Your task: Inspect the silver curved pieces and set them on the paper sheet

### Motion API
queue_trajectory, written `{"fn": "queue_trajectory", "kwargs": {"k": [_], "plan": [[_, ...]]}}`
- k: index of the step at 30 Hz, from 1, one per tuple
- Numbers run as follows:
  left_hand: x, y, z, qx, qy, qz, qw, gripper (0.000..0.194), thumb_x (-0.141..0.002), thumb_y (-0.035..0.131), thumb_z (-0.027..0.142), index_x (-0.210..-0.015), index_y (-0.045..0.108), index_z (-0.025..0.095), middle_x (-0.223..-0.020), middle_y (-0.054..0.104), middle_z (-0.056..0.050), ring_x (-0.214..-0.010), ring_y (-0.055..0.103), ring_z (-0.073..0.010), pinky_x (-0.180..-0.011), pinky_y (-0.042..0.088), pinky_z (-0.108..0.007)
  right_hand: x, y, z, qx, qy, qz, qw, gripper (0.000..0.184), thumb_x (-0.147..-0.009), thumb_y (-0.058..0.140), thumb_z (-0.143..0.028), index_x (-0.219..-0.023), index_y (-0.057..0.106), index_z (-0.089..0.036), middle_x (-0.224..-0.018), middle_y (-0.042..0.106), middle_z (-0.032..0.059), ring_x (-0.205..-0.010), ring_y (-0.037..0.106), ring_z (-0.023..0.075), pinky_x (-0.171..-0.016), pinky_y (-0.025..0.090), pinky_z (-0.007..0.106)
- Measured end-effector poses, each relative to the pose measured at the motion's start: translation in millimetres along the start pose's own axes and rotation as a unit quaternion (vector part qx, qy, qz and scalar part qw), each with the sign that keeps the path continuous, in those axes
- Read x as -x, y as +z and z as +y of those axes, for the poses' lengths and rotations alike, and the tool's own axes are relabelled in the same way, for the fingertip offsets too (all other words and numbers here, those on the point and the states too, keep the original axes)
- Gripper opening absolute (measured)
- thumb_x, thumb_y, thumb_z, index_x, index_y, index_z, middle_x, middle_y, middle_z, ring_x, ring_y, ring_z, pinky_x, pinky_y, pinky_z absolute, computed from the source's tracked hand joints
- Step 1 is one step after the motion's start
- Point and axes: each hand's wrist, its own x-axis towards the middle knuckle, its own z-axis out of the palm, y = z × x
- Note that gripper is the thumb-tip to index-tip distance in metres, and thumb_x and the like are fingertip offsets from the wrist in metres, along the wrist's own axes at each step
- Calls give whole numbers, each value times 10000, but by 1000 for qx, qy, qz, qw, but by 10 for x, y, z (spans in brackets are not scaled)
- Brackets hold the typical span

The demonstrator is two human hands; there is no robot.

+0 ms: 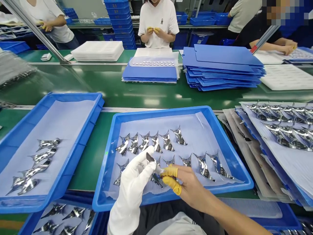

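My left hand (137, 182), in a white glove, pinches a shiny curved metal part (156, 167) by its upper end. My right hand (182, 181), with yellow finger cots on the thumb and finger, grips the other end of the same part. Both hands are above the near side of a blue tray (158, 114) lined with white sheet. Two rows of similar chrome parts (167, 141) lie in that tray. Some of the near row is hidden behind my hands.
On the left, a blue tray (89, 98) holds several chrome parts (40, 156). Layered sheets with more parts (276, 133) stand at right. Across the green conveyor (110, 88) are blue sheets (220, 65), white foam (97, 50) and a co-worker (158, 19) handling something small.
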Motion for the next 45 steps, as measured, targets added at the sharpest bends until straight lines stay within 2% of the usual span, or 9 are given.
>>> {"fn": "queue_trajectory", "kwargs": {"k": [6, 9, 13, 18, 22, 24, 30, 38, 45], "plan": [[13, 37, -5, -69, 18, 32, 997, 205, -859, 675, 390, -941, 744, 214, -939, 738, -43, -793, 654, -196, -731, 540, -298, 87, -50, -60, 43, -55, -5, 998, 168, -971, 535, -184, -978, 697, -140, -684, 633, 35, -616, 506, 133, -579, 412, 251], [-25, -54, -79, -134, 51, 73, 987, 224, -825, 692, 396, -970, 770, 245, -1068, 741, -65, -1025, 660, -281, -947, 519, -387, 105, -78, -72, -84, 51, -17, 995, 180, -969, 541, -239, -886, 683, -165, -711, 629, 20, -628, 534, 116, -602, 441, 238], [21, -184, -228, -204, 89, 109, 969, 320, -778, 735, 425, -1071, 765, 298, -1294, 662, -50, -1309, 517, -316, -1197, 282, -441, 102, -89, -42, -313, 215, 1, 925, 261, -876, 648, -403, -758, 599, -176, -632, 530, -37, -519, 489, 80, -514, 438, 211], [186, -63, -105, -157, -32, 46, 986, 456, -905, 488, 618, -1147, 740, 326, -1331, 639, -17, -1390, 420, -319, -1232, 103, -503, 94, -83, -7, -380, 263, 23, 887, 290, -807, 714, -401, -708, 570, -171, -617, 542, -47, -497, 514, 68, -511, 426, 205], [150, 169, 148, -85, -54, -67, 993, 805, -627, 872, 414, -1368, 588, 278, -1302, 658, -65, -1310, 501, -392, -1111, 416, -535, 102, -84, -15, -380, 236, 26, 894, 263, -828, 698, -392, -735, 581, -176, -618, 526, -50, -506, 495, 68, -510, 428, 199], [114, 227, 197, -70, -38, -88, 993, 875, -603, 892, 302, -1405, 549, 242, -1261, 679, -92, -1227, 575, -396, -1031, 504, -502, 106, -90, -44, -367, 211, 19, 906, 244, -856, 672, -381, -753, 586, -177, -659, 531, -38, -537, 494, 72, -512, 433, 193], [104, 144, 88, -5, 4, -62, 998, 462, -866, 683, 336, -1319, 632, 261, -1331, 646, -49, -1255, 572, -280, -1058, 480, -366, 117, -126, -172, -195, 106, 27, 975, 183, -929, 578, -271, -793, 644, -169, -718, 620, 1, -622, 513, 94, -611, 441, 215], [85, 94, -13, 20, 11, -65, 998, 362, -908, 634, 334, -1262, 676, 271, -1289, 675, -32, -1203, 600, -231, -1025, 482, -296, 138, -127, -220, -135, 71, 18, 988, 218, -980, 501, -247, -817, 628, -177, -753, 655, 21, -657, 548, 113, -636, 460, 231], [41, 175, 68, -79, 48, -17, 996, 252, -777, 780, 329, -1010, 742, 241, -1028, 745, -19, -937, 669, -199, -821, 538, -257, 216, -73, -107, 102, -77, 57, 990, 188, -982, 472, -149, -953, 657, -164, -660, 584, 24, -609, 464, 147, -575, 410, 273]]}}
